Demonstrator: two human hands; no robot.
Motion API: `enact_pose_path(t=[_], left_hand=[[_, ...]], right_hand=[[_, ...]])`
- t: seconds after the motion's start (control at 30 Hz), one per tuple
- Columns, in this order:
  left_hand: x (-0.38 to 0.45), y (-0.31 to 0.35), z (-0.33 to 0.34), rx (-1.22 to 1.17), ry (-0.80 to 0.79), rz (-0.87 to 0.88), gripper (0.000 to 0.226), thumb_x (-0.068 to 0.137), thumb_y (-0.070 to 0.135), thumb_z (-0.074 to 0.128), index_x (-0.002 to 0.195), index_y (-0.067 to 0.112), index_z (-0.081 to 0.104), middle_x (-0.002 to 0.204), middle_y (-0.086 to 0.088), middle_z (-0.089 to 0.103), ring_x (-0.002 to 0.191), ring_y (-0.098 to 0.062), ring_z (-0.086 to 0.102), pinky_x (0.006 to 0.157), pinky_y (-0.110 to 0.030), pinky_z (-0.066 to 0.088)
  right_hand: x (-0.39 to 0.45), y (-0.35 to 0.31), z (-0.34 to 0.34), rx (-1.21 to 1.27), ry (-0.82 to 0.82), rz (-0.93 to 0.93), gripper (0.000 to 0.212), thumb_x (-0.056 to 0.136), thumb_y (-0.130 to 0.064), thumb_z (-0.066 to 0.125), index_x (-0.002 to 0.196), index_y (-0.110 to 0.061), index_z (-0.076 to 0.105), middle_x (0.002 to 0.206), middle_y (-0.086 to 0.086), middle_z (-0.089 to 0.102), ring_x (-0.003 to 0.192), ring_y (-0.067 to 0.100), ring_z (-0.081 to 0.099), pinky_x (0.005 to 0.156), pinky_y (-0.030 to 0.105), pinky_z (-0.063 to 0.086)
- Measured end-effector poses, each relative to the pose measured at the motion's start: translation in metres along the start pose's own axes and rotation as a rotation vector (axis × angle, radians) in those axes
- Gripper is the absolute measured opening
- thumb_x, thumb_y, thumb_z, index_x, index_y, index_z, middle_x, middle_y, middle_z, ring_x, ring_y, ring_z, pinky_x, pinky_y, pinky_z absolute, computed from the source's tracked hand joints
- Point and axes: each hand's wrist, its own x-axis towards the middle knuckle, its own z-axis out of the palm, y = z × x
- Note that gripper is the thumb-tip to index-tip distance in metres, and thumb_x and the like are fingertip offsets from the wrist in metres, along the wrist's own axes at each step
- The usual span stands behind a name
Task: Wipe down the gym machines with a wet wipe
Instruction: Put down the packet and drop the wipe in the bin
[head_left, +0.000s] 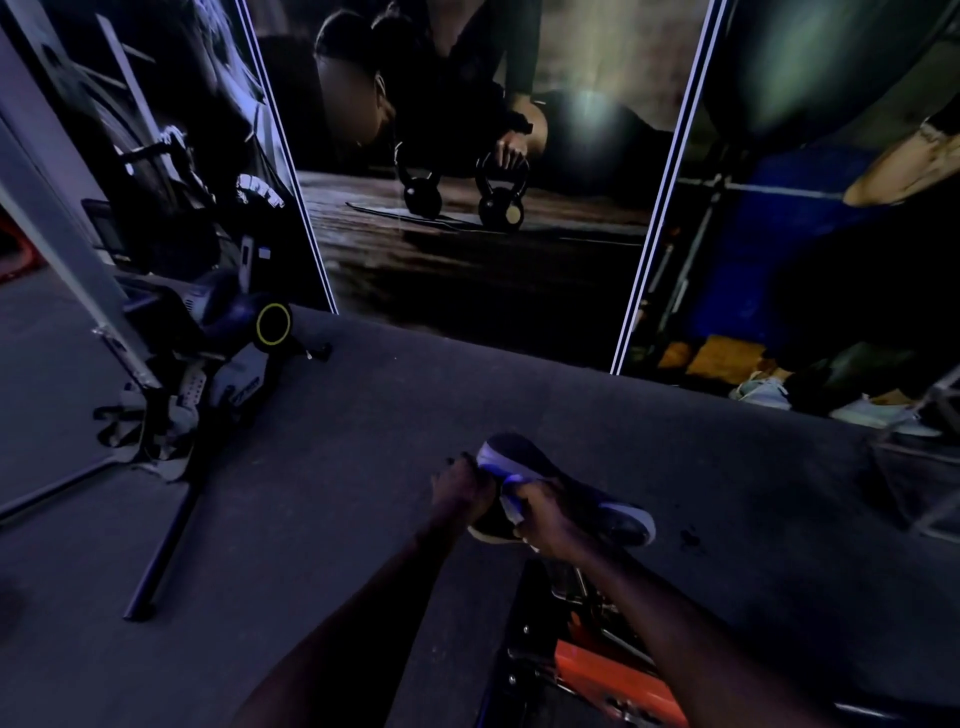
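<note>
Forearms enter from the bottom edge, both bare, reaching forward and down over dark grey floor (337, 467). Lighting dim; detail limited. Largest item in view: wall mural (467, 156) of a person braced on kettlebells, framed by two pale vertical strips. Left of it, a mirrored or glossy panel, and at its foot a rowing-type gym machine (228, 358) with a yellow-ringed wheel, grey foot plates with straps, and a long black rail running toward the camera. Bottom right, just beneath the right forearm: black frame with an orange part (613, 680), type not identifiable. Centre: dark pad (571, 493) with a pale rim, tilted, apparently part of that frame; connection hidden by the arms. Left hand (462, 493) grips the near-left edge of the pad, fingers curled over it. Right hand (545, 514) closed around a white wet wipe (511, 501), held against the pad surface between the two hands; only a small crumpled patch of wipe shows. Hands close together, nearly touching.
</note>
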Motion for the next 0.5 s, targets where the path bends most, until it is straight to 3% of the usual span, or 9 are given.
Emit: enact_pose_path(t=[0.07,0.17,0.23,0.33,0.4,0.5], left_hand=[[-0.008,0.016,0.001,0.125,-0.005,-0.047,0.046,0.085,0.033,0.054,0.123,0.007,0.055,0.127,-0.022,0.055,0.124,-0.041,0.049,0.101,-0.047,0.043],[-0.015,0.028,0.009,0.228,-0.061,-0.013,0.056,0.088,0.032,0.06,0.138,0.016,0.042,0.139,-0.014,0.037,0.133,-0.038,0.032,0.104,-0.058,0.035],[-0.016,0.028,0.019,0.334,-0.079,0.019,0.06,0.089,0.028,0.06,0.142,0.017,0.035,0.142,-0.012,0.033,0.134,-0.038,0.029,0.103,-0.061,0.033],[-0.02,0.026,0.028,0.451,-0.039,0.064,0.057,0.089,0.024,0.055,0.141,0.016,0.033,0.142,-0.013,0.034,0.13,-0.038,0.032,0.102,-0.057,0.035],[-0.024,0.026,0.03,0.502,-0.005,0.112,0.052,0.091,0.024,0.051,0.14,0.015,0.034,0.141,-0.012,0.035,0.13,-0.036,0.034,0.102,-0.053,0.034],[-0.026,0.027,0.031,0.549,0.007,0.159,0.052,0.092,0.025,0.05,0.14,0.015,0.035,0.141,-0.012,0.036,0.13,-0.034,0.035,0.101,-0.05,0.035]], right_hand=[[-0.009,0.004,-0.013,-0.031,0.024,0.024,0.022,0.084,-0.041,0.049,0.096,-0.026,0.058,0.086,0.0,0.067,0.082,0.022,0.066,0.071,0.033,0.052],[-0.022,0.02,-0.021,-0.107,0.015,0.062,0.003,0.088,-0.027,0.05,0.086,-0.025,0.051,0.098,0.0,0.065,0.092,0.023,0.064,0.071,0.028,0.041],[-0.032,0.028,-0.02,-0.147,0.03,0.087,0.01,0.091,-0.022,0.046,0.093,-0.024,0.056,0.106,0.003,0.065,0.1,0.027,0.064,0.078,0.031,0.046],[-0.046,0.035,-0.019,-0.221,-0.018,0.147,0.033,0.091,-0.022,0.05,0.123,-0.021,0.054,0.119,0.002,0.061,0.107,0.027,0.063,0.08,0.035,0.049],[-0.055,0.037,-0.023,-0.303,0.008,0.062,0.04,0.091,-0.025,0.04,0.129,-0.019,0.049,0.112,-0.004,0.064,0.1,0.022,0.065,0.072,0.032,0.046],[-0.069,0.043,-0.031,-0.236,0.161,0.06,0.03,0.082,-0.024,0.041,0.108,-0.02,0.055,0.099,-0.003,0.065,0.092,0.024,0.065,0.072,0.032,0.043]])
